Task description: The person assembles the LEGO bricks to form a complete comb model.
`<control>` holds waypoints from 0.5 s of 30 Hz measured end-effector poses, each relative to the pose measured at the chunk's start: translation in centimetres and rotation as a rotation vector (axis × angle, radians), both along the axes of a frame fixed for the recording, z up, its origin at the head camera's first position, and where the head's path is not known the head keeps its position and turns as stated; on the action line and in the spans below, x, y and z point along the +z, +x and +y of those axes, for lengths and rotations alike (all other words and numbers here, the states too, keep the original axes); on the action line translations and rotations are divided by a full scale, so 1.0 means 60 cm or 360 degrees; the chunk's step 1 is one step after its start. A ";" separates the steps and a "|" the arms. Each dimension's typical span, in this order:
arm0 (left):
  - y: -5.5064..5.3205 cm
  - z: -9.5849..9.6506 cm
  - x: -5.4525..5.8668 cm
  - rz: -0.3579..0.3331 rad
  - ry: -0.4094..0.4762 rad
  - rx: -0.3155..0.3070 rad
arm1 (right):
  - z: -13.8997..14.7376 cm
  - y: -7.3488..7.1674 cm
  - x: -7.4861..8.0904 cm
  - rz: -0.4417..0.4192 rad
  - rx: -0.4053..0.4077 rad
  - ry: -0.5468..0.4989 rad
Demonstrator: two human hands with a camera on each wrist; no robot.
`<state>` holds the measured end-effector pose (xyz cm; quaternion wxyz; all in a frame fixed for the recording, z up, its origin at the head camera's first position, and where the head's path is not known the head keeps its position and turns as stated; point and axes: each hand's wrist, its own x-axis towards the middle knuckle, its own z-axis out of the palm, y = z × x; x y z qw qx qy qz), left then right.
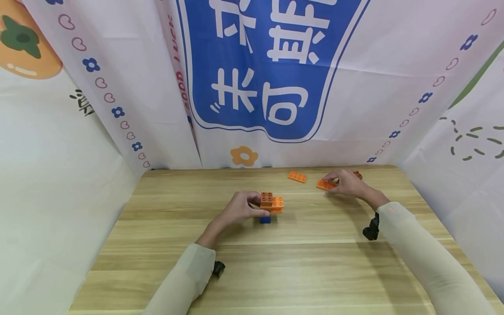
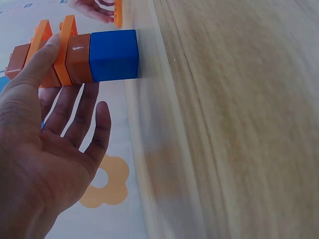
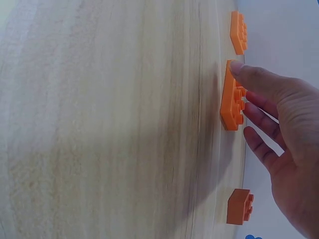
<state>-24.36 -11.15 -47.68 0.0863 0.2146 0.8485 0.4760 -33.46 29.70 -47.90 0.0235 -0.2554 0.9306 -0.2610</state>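
A person's two bare hands work above a wooden table (image 1: 315,271). The left hand (image 1: 243,205) grips a stack (image 1: 266,200) of toy bricks, thumb on the near side and fingers behind; in it, brown bricks alternate with two orange plates that jut toward the right hand, and a blue block (image 2: 114,55) forms the foot, below the fingers. Whether that foot touches the table, I cannot tell. The right hand (image 1: 346,183), farther from the body, pinches a loose plate (image 3: 231,97) lying between its thumb and fingers; how firmly is not clear. Left of the right hand lies a spare plate (image 1: 297,176), and just to its right a brown brick (image 3: 238,206). The stack looks the likelier source of trouble: it is tall and narrow, and its overhang sits all on one side, so pressing down on those jutting ends could lever a plate loose or tip everything toward the right hand. Because the left hand holds above the blue block, a twist or upward pull might part the joint below its grip. The right thumb seems to lie near one end of its plate, so the piece could swivel or slip when lifted, and a careless sweep rightward could knock the brown brick.
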 end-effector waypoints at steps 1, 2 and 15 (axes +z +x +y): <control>0.000 0.000 0.000 0.0001 0.0002 -0.0003 | 0.001 0.000 -0.001 0.0001 0.0003 0.0001; 0.000 0.000 -0.001 0.0003 0.0002 -0.0006 | 0.001 0.000 -0.002 0.0005 0.0006 0.0003; -0.001 -0.001 -0.003 0.0017 0.0011 -0.0008 | 0.002 0.000 -0.013 0.0035 0.0001 0.0018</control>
